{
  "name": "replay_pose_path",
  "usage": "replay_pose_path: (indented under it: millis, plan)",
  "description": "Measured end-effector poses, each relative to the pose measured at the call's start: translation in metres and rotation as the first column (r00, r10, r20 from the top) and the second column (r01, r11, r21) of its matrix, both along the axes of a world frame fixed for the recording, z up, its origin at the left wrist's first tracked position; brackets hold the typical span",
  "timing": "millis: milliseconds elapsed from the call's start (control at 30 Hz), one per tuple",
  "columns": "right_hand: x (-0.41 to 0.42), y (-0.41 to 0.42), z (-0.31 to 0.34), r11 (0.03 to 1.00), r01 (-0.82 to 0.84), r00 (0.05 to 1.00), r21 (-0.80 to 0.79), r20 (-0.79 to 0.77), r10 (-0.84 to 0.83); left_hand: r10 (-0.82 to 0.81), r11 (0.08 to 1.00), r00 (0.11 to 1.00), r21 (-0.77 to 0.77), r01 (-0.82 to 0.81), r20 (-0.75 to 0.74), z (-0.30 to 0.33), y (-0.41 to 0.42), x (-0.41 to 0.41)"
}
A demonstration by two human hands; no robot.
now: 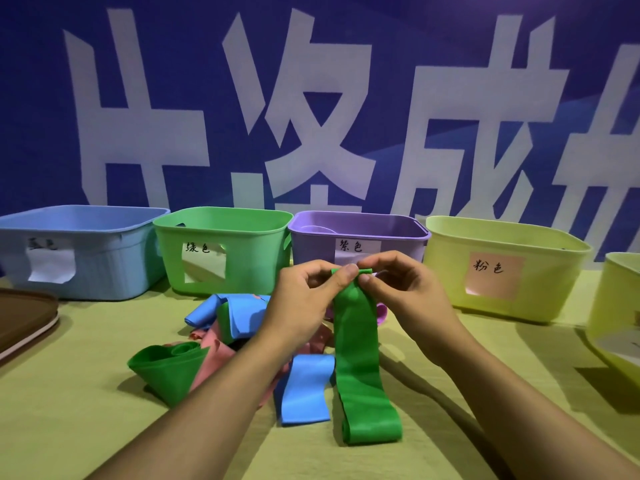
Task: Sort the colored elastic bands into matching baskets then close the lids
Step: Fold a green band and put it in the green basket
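A long green elastic band (362, 358) hangs from both my hands down onto the table. My left hand (304, 303) and my right hand (405, 292) pinch its top edge together in front of the purple basket (360, 247). Below them lies a pile of bands: a second green band (166, 368), blue bands (304, 388), pink bands (214, 358) and a bit of a purple one (381, 311). Along the back stand a blue basket (79, 251), a green basket (221, 249) and a yellow basket with a pink label (502, 268).
A brown lid (24, 320) lies at the table's left edge. Another yellow basket (616, 313) is cut off at the right edge. A blue banner with large white characters forms the wall behind the baskets. The table has a yellow-green cloth (86, 427).
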State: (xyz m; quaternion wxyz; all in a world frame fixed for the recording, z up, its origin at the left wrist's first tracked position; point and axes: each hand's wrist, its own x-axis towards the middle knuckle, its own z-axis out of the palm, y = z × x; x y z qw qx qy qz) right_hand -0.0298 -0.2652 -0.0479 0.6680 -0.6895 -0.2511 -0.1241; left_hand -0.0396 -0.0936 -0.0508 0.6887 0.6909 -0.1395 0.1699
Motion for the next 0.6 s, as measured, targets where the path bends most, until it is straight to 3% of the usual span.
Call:
replay_pose_path:
  millis: [267,600]
  plan:
    - [0.0001,-0.0015,-0.0002,1.000,0.010,0.997,0.001,-0.083,-0.010,-0.012,1.000,0.999,-0.023,0.013,0.047,-0.0006,0.0012,0.0007]
    - [0.0006,0.0006,-0.0017,0.998,0.050,0.998,-0.037,-0.046,-0.052,-0.061,0.997,0.996,-0.035,0.063,0.060,-0.0009,0.0020,0.0008]
